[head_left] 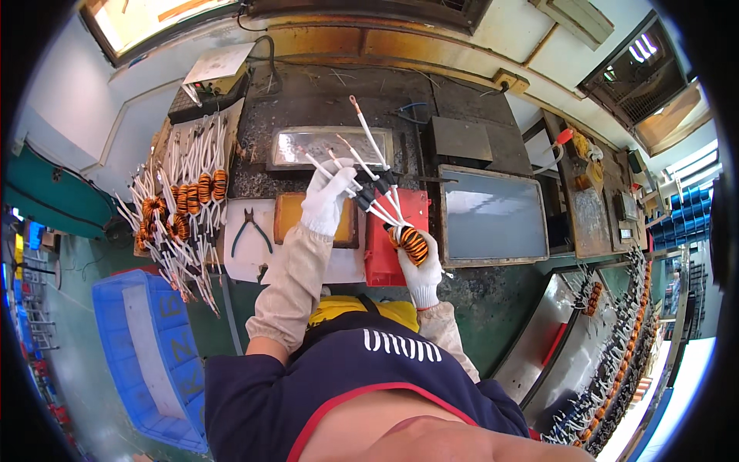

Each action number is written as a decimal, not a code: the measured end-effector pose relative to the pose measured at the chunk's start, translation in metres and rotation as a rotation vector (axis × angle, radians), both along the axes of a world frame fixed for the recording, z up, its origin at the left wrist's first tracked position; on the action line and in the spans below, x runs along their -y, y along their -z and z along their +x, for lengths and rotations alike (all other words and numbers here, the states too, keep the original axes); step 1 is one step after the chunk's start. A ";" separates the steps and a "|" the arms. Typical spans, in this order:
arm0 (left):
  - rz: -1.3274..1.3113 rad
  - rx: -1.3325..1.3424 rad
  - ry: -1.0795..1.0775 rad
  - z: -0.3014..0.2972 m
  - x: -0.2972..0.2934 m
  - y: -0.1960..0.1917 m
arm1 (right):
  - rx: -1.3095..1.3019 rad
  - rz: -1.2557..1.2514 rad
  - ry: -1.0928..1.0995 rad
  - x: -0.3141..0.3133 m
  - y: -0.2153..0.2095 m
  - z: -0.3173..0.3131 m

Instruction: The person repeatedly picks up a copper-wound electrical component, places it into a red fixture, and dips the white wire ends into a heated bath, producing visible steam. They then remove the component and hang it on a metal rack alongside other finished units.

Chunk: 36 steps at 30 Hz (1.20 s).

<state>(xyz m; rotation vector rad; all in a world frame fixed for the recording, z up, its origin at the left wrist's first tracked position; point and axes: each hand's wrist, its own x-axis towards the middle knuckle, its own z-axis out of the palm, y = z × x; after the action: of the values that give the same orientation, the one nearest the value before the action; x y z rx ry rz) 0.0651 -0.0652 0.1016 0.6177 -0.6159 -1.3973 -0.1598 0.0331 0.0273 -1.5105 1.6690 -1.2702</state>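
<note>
Dark workbench (469, 96) behind, a black-striped orange coil (412, 246) sprouts white leads (372, 140).

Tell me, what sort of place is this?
Probably a workshop or small factory: the gloved right hand holds a coil, a heap of similar coils lies to the left, and pliers lie nearby.

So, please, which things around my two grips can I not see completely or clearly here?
In the head view:
- Right grip: partly hidden behind the striped coil.
- White leads: some stretches covered by the left grip.
- Amber tray: partly covered by the left grip and left sleeve.
- Coil pile: leads overlap, hiding each other.
- Coil rows: too small and crowded to count.
</note>
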 end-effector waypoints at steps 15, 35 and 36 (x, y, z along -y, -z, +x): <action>0.111 0.222 -0.082 -0.001 -0.007 0.006 | 0.022 0.028 -0.089 0.009 0.002 -0.002; -1.133 2.125 -0.454 0.064 0.050 -0.105 | 0.035 -0.016 -0.111 0.011 0.002 -0.003; -1.169 2.117 -0.452 0.064 0.053 -0.104 | 0.034 -0.016 -0.114 0.012 0.002 -0.003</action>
<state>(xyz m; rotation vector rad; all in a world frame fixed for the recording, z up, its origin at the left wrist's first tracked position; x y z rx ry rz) 0.1292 -0.1181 0.2057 0.9324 -2.3970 0.7015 -0.1628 0.0215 0.0252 -1.5611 1.5327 -1.2441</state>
